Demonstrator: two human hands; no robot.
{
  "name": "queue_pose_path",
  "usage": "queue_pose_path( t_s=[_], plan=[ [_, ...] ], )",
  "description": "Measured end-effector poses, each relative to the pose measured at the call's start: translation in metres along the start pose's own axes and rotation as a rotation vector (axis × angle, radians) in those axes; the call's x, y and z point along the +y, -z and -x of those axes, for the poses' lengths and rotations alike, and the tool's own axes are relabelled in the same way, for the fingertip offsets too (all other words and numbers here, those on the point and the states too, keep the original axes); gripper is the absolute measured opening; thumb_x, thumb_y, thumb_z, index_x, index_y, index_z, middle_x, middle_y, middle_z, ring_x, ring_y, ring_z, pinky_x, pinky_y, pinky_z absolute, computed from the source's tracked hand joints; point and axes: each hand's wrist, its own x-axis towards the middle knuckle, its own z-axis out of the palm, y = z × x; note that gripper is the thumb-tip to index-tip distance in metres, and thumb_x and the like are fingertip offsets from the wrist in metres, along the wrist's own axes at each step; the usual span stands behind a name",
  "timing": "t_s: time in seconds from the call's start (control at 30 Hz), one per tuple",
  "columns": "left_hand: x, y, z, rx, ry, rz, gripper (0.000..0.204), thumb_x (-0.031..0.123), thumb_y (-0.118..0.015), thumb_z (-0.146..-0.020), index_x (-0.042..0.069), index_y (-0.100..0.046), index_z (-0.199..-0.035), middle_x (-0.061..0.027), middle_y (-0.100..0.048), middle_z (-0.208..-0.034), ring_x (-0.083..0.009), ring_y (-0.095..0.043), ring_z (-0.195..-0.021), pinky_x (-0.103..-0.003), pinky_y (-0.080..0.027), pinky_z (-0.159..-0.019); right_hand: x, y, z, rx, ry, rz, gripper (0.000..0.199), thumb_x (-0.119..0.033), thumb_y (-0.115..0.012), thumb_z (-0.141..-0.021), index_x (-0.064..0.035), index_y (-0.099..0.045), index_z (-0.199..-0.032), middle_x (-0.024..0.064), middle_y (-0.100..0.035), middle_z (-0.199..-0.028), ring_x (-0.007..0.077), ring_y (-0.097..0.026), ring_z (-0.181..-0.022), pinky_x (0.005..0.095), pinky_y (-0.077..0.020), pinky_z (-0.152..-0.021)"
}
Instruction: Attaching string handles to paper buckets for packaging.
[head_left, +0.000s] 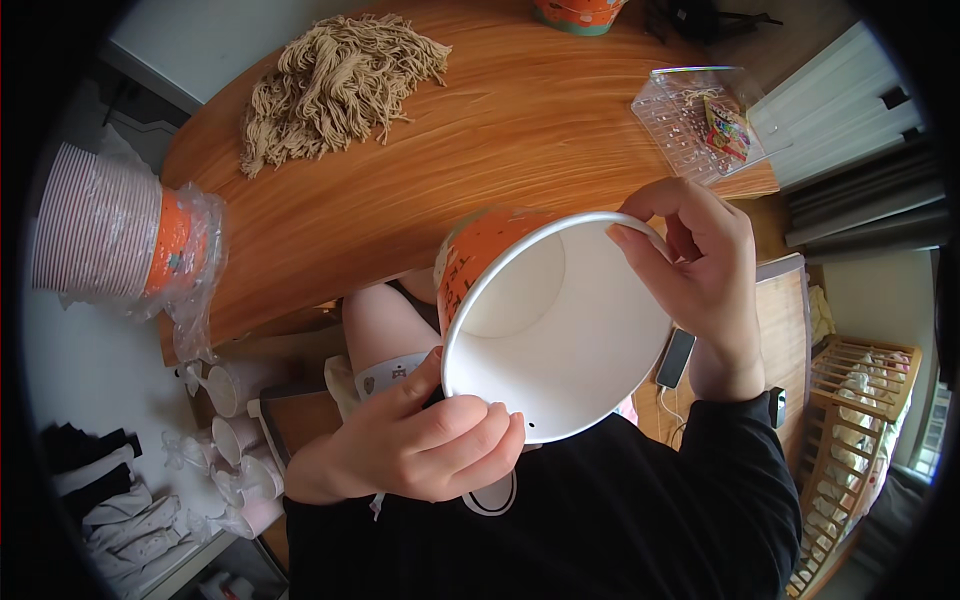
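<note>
A large orange paper bucket (590,335) is tilted in front of my chest, its white, bare inside turned up toward me. Near the closest part of its rim is a small dark spot (531,425), perhaps a punched hole. My left hand (430,440) grips the near left rim, fingers curled over the edge. At the far right, my right hand (695,265) pinches the rim between thumb and fingers, the thumb inside.
On the wooden table (480,130) lie a heap of beige strings (345,85) and a clear plastic tray (675,115) holding a small packet. Plastic-wrapped stacked buckets (105,225) stand left. A phone (676,358) with a cable and a wooden crib (850,390) are right.
</note>
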Motion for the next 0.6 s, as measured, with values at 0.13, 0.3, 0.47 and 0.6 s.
queue_pose_path(
  t_s=[0.13, 0.3, 0.47, 0.6],
  plan=[
    [-0.001, -0.005, 0.004, -0.009, 0.016, 0.029, 0.014, 0.008, -0.067, -0.082, 0.016, -0.066, -0.094, 0.0049, -0.059, -0.094, -0.012, -0.052, -0.102, -0.042, -0.056, -0.102, 0.0, 0.003, 0.005, -0.015, -0.02, 0.02, 0.01, -0.001, -0.073, -0.08, -0.0044, -0.067, -0.088, 0.0056, -0.067, -0.078, 0.018, -0.06, -0.058, 0.0275, -0.0441, -0.05],
    [0.002, -0.006, 0.007, -0.006, 0.029, -0.001, 0.012, 0.014, -0.068, -0.083, 0.017, -0.067, -0.095, 0.0053, -0.06, -0.097, -0.0123, -0.052, -0.102, -0.045, -0.054, -0.103, -0.002, 0.0, 0.009, 0.009, 0.046, 0.019, 0.011, 0.001, -0.071, -0.081, -0.0046, -0.069, -0.091, 0.0068, -0.068, -0.081, 0.0208, -0.065, -0.063, 0.0288, -0.0495, -0.055],
    [0.002, -0.01, 0.013, -0.013, 0.036, -0.028, 0.01, 0.018, -0.067, -0.086, 0.019, -0.068, -0.096, 0.0055, -0.062, -0.098, -0.0121, -0.054, -0.105, -0.047, -0.053, -0.103, 0.011, -0.004, 0.013, 0.05, 0.111, 0.026, 0.018, 0.003, -0.073, -0.079, -0.003, -0.071, -0.096, 0.0046, -0.068, -0.081, 0.013, -0.053, -0.059, 0.0251, -0.0403, -0.052],
    [-0.001, -0.01, 0.015, -0.022, 0.015, -0.066, 0.01, 0.018, -0.068, -0.086, 0.019, -0.069, -0.097, 0.0055, -0.062, -0.1, -0.0115, -0.054, -0.107, -0.047, -0.052, -0.104, 0.003, 0.0, 0.013, 0.054, 0.085, -0.03, 0.028, 0.0, -0.081, -0.075, -0.005, -0.07, -0.101, 0.0051, -0.07, -0.093, 0.0194, -0.067, -0.073, 0.0293, -0.0512, -0.057]
  ],
)
